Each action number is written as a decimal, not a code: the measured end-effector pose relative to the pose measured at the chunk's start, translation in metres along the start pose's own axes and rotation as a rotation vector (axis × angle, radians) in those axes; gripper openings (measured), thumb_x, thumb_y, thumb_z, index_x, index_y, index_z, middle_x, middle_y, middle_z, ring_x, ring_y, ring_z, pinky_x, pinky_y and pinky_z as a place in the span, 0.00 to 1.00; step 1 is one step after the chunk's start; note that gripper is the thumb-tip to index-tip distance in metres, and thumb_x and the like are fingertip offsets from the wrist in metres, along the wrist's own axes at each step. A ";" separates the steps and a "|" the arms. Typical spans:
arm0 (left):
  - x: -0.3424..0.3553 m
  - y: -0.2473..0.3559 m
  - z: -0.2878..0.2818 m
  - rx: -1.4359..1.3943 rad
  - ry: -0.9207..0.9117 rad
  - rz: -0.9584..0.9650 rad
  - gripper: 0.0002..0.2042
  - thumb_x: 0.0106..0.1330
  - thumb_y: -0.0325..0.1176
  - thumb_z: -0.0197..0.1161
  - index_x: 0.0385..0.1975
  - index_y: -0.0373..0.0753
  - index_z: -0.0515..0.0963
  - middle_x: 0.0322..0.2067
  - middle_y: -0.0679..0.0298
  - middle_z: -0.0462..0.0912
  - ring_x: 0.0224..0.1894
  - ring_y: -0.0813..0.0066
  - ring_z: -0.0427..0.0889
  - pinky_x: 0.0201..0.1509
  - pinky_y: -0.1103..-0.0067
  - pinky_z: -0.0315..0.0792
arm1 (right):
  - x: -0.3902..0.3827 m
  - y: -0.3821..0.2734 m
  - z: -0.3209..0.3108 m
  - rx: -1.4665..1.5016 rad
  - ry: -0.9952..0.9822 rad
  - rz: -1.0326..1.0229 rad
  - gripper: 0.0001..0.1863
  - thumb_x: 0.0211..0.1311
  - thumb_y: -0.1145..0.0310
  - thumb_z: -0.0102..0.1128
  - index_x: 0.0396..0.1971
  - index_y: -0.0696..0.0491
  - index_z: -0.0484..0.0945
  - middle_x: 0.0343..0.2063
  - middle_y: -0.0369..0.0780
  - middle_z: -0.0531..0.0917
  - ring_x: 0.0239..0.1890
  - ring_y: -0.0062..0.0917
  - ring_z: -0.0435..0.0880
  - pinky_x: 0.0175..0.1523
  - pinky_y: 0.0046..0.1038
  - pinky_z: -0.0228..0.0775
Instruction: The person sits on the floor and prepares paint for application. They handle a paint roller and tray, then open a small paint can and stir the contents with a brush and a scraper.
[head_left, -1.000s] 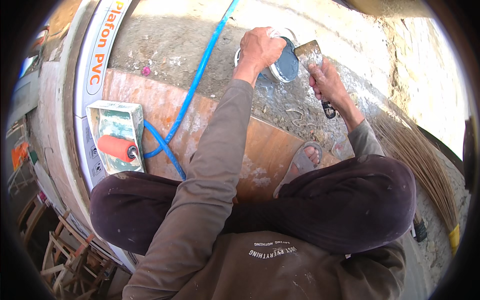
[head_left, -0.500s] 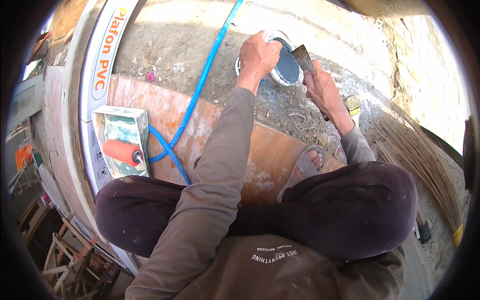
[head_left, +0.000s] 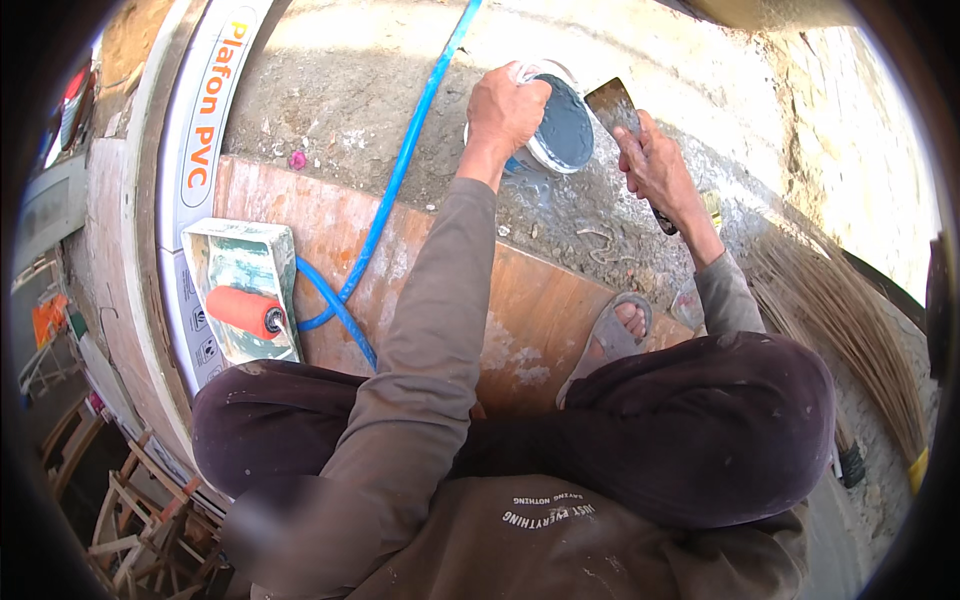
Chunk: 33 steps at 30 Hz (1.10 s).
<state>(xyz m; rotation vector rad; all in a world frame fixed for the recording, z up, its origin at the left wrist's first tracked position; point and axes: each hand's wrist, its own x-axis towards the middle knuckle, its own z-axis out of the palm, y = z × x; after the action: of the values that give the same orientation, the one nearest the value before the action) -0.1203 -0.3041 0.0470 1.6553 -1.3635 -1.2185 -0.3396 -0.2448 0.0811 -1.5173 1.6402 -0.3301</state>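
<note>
My left hand (head_left: 503,112) is closed on the rim of a small white bucket (head_left: 541,155), which is tilted on the ground. Thick blue-grey paint (head_left: 566,125) fills much of its opening. To the right of the bucket, my right hand (head_left: 660,170) grips a scraper by its dark handle. The scraper's broad, stained metal blade (head_left: 612,103) is held up close to the bucket rim, apart from the paint. My fingers under the bucket's far rim are partly hidden.
At left, an orange paint roller (head_left: 240,311) lies in a white tray (head_left: 285,245). A blue hose (head_left: 402,165) crosses the wooden board (head_left: 525,300). A long white box (head_left: 203,140) runs along the left. A paintbrush (head_left: 712,207) and stick broom (head_left: 850,335) lie at right.
The bucket has shifted slightly left and its opening shows more widely, with my left hand on it. My right hand and the scraper have moved a little right, away from the bucket.
</note>
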 end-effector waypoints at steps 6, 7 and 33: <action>0.002 -0.002 0.000 -0.013 -0.010 -0.007 0.14 0.56 0.39 0.58 0.36 0.37 0.82 0.30 0.52 0.85 0.33 0.53 0.82 0.44 0.66 0.75 | 0.004 0.009 0.008 0.016 0.021 -0.044 0.24 0.80 0.56 0.50 0.61 0.61 0.67 0.22 0.38 0.80 0.17 0.19 0.78 0.19 0.26 0.71; 0.001 -0.002 0.000 -0.018 -0.007 -0.003 0.14 0.56 0.39 0.58 0.36 0.37 0.82 0.30 0.52 0.85 0.33 0.53 0.82 0.43 0.66 0.75 | 0.005 0.010 0.009 0.017 0.023 -0.053 0.25 0.80 0.56 0.50 0.63 0.61 0.66 0.22 0.38 0.80 0.17 0.19 0.78 0.19 0.26 0.71; 0.006 -0.012 -0.018 -0.052 -0.193 0.082 0.16 0.58 0.39 0.59 0.41 0.36 0.84 0.32 0.53 0.86 0.32 0.65 0.81 0.42 0.71 0.75 | 0.024 0.003 -0.009 0.217 -0.219 0.055 0.28 0.79 0.55 0.50 0.66 0.62 0.65 0.22 0.40 0.80 0.20 0.23 0.80 0.26 0.29 0.75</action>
<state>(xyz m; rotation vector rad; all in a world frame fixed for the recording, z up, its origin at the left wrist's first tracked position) -0.0992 -0.3081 0.0411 1.4627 -1.4871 -1.3815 -0.3461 -0.2688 0.0746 -1.2954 1.4220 -0.2911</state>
